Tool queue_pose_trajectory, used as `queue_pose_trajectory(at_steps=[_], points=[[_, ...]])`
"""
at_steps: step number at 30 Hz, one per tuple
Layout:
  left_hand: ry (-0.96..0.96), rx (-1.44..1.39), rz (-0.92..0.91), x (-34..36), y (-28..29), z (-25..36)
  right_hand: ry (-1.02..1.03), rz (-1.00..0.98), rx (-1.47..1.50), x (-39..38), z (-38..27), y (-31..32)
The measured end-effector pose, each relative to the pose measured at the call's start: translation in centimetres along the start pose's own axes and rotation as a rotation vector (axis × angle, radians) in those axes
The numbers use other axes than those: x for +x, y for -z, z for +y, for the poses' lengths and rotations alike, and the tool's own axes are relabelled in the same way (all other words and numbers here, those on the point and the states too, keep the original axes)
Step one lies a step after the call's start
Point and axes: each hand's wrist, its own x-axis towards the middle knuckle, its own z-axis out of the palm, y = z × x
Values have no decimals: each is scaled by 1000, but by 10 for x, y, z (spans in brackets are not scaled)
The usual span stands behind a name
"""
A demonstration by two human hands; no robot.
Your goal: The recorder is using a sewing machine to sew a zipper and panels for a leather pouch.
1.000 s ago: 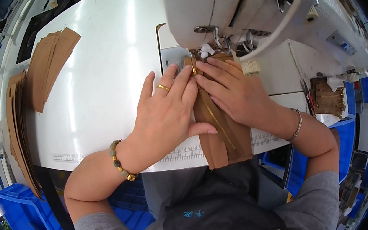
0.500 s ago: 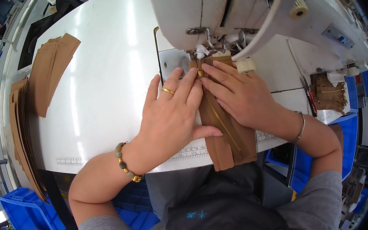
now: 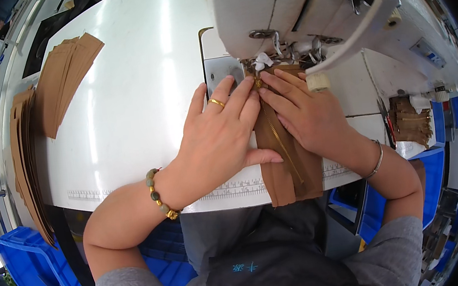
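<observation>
A brown fabric strip (image 3: 307,173) with a gold-toothed zipper (image 3: 277,136) lies lengthwise under the head of a white sewing machine (image 3: 252,8). Its near end reaches just past the table's front edge. My left hand (image 3: 218,127) rests palm down, its fingers stretched and spread, with the fingertips and thumb at the strip's left side. On the strip's right side lies my right hand (image 3: 314,111), flat with its fingers extended. Both index fingertips sit beside the zipper's gold slider (image 3: 258,81), close to the needle area. The stitching point itself is partly hidden by machine parts.
Stacked brown fabric pieces (image 3: 66,77) lie at the table's left, with more hanging over the edge (image 3: 26,162). On the right are scissors (image 3: 386,121) and a bundle of brown zippered pieces (image 3: 409,121). Blue bins (image 3: 40,280) stand below the table.
The view has shifted slightly, so the machine appears farther right. The fabric strip has slid a little forward toward the needle, both hands moving along with it in the same flat pose.
</observation>
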Motion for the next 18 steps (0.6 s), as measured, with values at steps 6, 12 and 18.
queue_pose_trajectory(at_steps=[6, 12, 18], points=[[-6, 4, -6, 0, -2, -2, 8, -10, -19, 1, 1, 1], [-6, -7, -24, -12, 9, 11, 101, 65, -50, 1, -3, 11], [56, -19, -77, -41, 21, 46, 372, 116, 152, -19, -21, 25]])
